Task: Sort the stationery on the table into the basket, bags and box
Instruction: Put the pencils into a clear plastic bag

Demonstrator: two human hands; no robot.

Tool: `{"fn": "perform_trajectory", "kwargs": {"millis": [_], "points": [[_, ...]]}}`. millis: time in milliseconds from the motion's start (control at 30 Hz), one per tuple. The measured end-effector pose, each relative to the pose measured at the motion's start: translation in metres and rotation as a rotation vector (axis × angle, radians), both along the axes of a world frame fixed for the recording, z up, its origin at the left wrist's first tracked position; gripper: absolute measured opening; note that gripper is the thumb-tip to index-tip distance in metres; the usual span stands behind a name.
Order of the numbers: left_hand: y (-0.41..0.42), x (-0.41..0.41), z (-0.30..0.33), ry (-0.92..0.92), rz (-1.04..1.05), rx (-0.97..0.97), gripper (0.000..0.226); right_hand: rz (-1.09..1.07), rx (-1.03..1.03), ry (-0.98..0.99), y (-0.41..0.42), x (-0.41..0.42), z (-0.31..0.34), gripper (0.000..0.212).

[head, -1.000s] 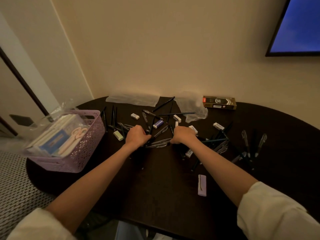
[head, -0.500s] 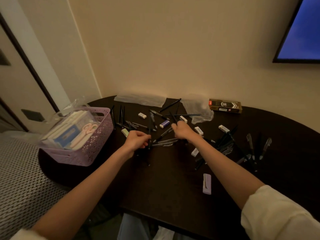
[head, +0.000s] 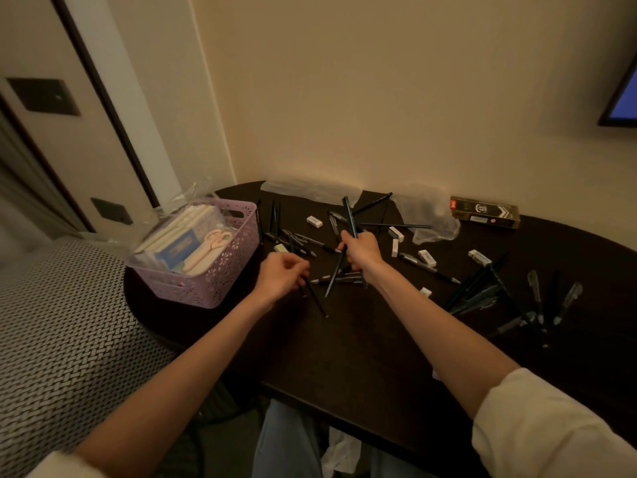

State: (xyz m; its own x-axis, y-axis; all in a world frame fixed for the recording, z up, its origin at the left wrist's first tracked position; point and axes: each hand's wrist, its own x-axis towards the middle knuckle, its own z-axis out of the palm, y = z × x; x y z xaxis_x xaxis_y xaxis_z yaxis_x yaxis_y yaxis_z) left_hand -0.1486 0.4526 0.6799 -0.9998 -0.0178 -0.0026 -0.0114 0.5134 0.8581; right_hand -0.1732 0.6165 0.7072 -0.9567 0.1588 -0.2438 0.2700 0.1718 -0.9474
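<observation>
My right hand (head: pixel 362 254) grips a bunch of dark pencils (head: pixel 349 215) that stick up above the fist and down below it. My left hand (head: pixel 282 274) pinches a dark pencil (head: pixel 315 298) whose tip points toward me. Loose pens and pencils (head: pixel 300 241) and small white erasers (head: pixel 314 221) lie scattered over the dark table (head: pixel 344 357). A purple basket (head: pixel 220 281) at the left holds notebooks and scissors. Two clear plastic bags (head: pixel 427 215) lie by the wall. A dark pencil box (head: pixel 484 212) sits at the back right.
Another heap of pens (head: pixel 482 294) lies at the right of the table. A patterned seat (head: pixel 62 322) borders the table on the left. The wall runs close behind the table, and a screen (head: pixel 624 98) hangs at the upper right.
My right hand has lifted off the table with a bunch of pencils in its grip. My left hand has picked up one pencil. The camera has swung left.
</observation>
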Motion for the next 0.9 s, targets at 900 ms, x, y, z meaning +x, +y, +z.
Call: {"fn": "perform_trajectory", "kwargs": {"millis": [900], "points": [[-0.045,0.000,-0.005,-0.332,0.236,0.279,0.011,0.357,0.619,0.003,-0.049,0.002,-0.027,0.026]]}}
